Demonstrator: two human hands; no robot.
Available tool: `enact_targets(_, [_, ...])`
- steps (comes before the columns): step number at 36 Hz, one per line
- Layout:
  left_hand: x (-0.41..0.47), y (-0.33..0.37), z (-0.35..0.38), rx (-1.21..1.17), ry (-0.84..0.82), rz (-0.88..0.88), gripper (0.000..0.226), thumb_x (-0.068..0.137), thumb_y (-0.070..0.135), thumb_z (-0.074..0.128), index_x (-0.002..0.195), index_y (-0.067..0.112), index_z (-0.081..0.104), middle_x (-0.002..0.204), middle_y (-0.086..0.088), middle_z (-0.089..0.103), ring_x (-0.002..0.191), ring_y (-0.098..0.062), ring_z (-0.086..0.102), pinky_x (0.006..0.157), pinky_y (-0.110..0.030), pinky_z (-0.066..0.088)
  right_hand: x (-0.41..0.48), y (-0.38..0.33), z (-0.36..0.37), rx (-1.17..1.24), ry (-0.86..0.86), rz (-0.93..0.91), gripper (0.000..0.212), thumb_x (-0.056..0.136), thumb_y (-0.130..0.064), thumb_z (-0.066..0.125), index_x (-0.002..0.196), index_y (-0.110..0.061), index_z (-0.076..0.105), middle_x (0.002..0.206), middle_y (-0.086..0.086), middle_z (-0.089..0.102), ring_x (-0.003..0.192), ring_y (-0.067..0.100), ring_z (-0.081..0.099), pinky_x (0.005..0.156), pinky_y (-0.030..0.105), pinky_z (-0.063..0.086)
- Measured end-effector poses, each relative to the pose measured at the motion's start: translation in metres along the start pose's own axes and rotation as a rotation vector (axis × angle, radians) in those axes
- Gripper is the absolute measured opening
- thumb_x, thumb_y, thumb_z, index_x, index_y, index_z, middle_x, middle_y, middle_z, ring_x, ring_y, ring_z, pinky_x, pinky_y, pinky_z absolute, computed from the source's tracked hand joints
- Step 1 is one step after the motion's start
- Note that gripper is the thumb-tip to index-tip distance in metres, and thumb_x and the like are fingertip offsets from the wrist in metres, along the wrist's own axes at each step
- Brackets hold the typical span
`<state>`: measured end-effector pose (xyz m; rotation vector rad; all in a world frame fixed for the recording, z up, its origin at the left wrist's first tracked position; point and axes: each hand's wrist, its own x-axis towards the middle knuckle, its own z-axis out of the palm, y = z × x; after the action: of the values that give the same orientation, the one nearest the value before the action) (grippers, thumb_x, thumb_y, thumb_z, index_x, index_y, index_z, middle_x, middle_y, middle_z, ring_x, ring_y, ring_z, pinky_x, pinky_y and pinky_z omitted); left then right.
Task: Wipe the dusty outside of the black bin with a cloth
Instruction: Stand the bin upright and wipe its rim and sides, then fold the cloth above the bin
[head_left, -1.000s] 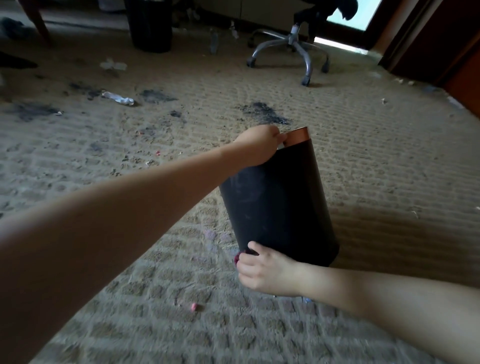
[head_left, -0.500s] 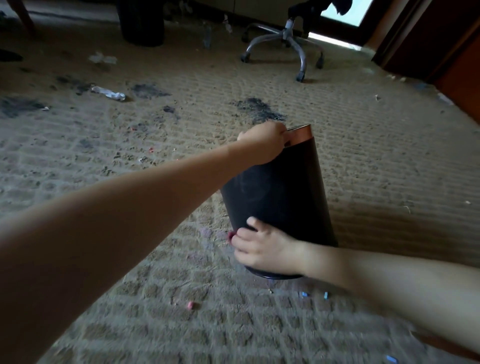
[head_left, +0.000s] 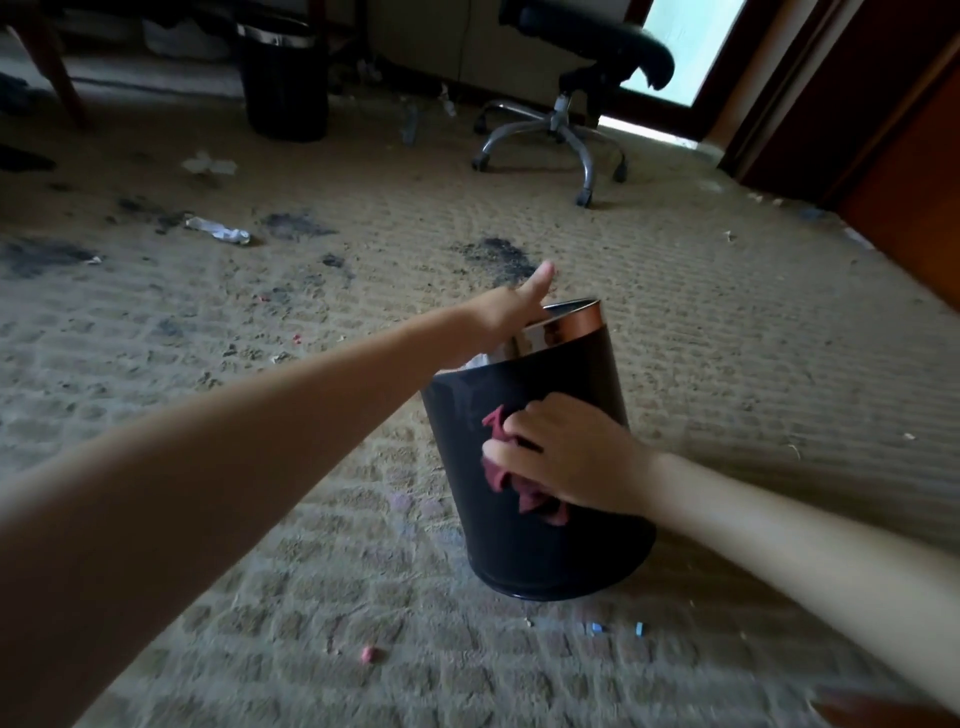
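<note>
**Status.** The black bin (head_left: 519, 551) is sitting on the carpet (head_left: 727, 338), near the middle of the floor and well apart from the far edge. It is leaning, w/ the base not lying flat. The L hand (head_left: 506, 314) is holding the metal rim (head_left: 566, 325) from above. One digit is sticking straight up and the other fingers are dropping behind the rim, so the grip is only partly visible. The R hand (head_left: 576, 457) is curling round a bunched red cloth (head_left: 537, 501) and pressing it against the bin's near side, approx. mid-height.

**Faults to expect (judgement).**
- Tip-over: the bin is balancing on its base edge. If the L hand is loosening while the R hand is pushing sideways, the bin is likely going over and the white paper (head_left: 480, 359) inside is spilling.
- Streaking: the cloth is bunching, so the contact patch is small and dust bands are probably getting missed.
- Cloth slip: loose corners are hanging free below the fingers and may be pulling out during a stroke.
- Far side: it is not being reached w/o rotating the bin.

**Qty.**
- Hands: 2
- Cloths: 1
- Bins: 2, incl. the second bin (head_left: 283, 78) at the far edge
- Office chair (head_left: 566, 119): 1
- Crushed bottle (head_left: 218, 231): 1
- Blue bits (head_left: 595, 629): 2
- Pink bit (head_left: 368, 653): 1
</note>
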<state>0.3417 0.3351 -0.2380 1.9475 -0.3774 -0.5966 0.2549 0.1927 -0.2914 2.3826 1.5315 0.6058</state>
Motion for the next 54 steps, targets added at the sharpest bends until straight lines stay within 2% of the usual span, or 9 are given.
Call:
enact_targets(6, [0.001,0.001,0.000,-0.043,-0.093,-0.044,0.094,0.086,0.069,0.000,0.127,0.005,0.054,0.141,-0.007,0.045,0.134,-0.020,0.035,0.117,-0.038,0.014,0.027,-0.033,0.010,-0.108,0.043,-0.063,0.021,0.090,-0.004,0.047,0.083,-0.016,0.063,0.069,0.002,0.051,0.063,0.020,0.044,0.059,0.031,0.032])
enact_targets(11, [0.000,0.000,0.013,-0.060,-0.071,0.019,0.084,0.091,0.062,0.003,0.129,0.006,0.053,0.135,0.002,0.047,0.130,-0.011,0.035,0.108,-0.024,0.016,0.027,-0.046,0.038,-0.269,-0.198,-0.155,0.031,0.082,-0.005,0.042,0.070,-0.026,0.062,0.076,-0.007,0.058,0.078,0.016,0.054,0.078,0.031,0.033])
enact_targets(18, [-0.001,-0.004,0.013,-0.176,-0.067,0.036,0.079,0.092,0.061,0.011,0.080,0.012,0.072,0.080,-0.008,0.071,0.080,-0.020,0.065,0.073,-0.027,0.052,0.024,0.024,-0.011,-0.350,0.019,0.141,0.024,0.086,-0.020,0.045,0.088,-0.023,0.068,0.092,0.002,0.066,0.085,0.025,0.058,0.072,0.037,0.038])
enact_targets(24, [0.001,-0.018,0.005,-0.095,-0.076,0.047,0.086,0.068,0.082,0.036,0.118,0.016,0.062,0.127,0.002,0.055,0.120,-0.012,0.046,0.108,-0.031,0.027,-0.015,0.060,-0.047,-0.386,0.075,0.390,0.018,0.084,-0.012,0.050,0.086,-0.018,0.067,0.079,0.003,0.060,0.073,0.024,0.057,0.066,0.034,0.039])
enact_targets(30, [-0.013,-0.022,0.017,0.344,0.056,0.279,0.015,0.088,0.024,0.062,0.078,0.012,0.064,0.063,0.004,0.051,0.068,-0.011,0.047,0.056,-0.013,0.033,-0.058,0.089,-0.093,-0.180,-0.012,0.945,0.033,0.066,-0.007,0.072,0.099,-0.012,0.067,0.089,0.009,0.063,0.087,0.032,0.060,0.077,0.041,0.037])
enact_targets(34, [-0.022,-0.008,0.030,0.400,-0.039,0.311,0.027,0.083,0.041,0.063,0.077,0.015,0.066,0.055,0.009,0.050,0.050,0.002,0.045,0.051,-0.012,0.035,-0.057,0.092,-0.118,-0.116,-0.009,1.085,0.027,0.081,-0.017,0.062,0.108,-0.017,0.062,0.102,0.005,0.062,0.102,0.029,0.054,0.083,0.038,0.032])
enact_targets(38, [-0.032,0.005,0.054,0.618,-0.175,0.351,0.028,0.084,0.035,0.062,0.059,0.026,0.056,0.051,0.014,0.050,0.053,-0.001,0.044,0.060,-0.019,0.036,-0.052,0.094,-0.130,-0.049,-0.036,1.111,0.024,0.088,-0.037,0.058,0.098,-0.015,0.060,0.098,0.003,0.061,0.098,0.025,0.053,0.083,0.036,0.039])
enact_targets(45, [-0.049,0.019,0.094,0.918,-0.311,0.368,0.022,0.086,0.039,0.052,0.094,0.025,0.067,0.098,0.010,0.066,0.099,-0.012,0.060,0.089,-0.028,0.045,-0.052,0.086,-0.149,0.297,-0.171,1.164,0.042,0.085,-0.045,0.062,0.062,-0.018,0.040,0.065,-0.002,0.046,0.064,0.019,0.047,0.054,0.031,0.034])
enact_targets(54, [-0.052,0.032,0.096,0.769,-0.401,0.379,0.028,0.084,0.030,0.053,0.099,0.016,0.070,0.105,0.001,0.069,0.097,-0.013,0.062,0.093,-0.028,0.045,-0.051,0.095,-0.153,0.616,0.148,1.368,0.024,0.088,-0.026,0.062,0.102,-0.006,0.059,0.096,0.006,0.061,0.084,0.018,0.056,0.066,0.027,0.042])
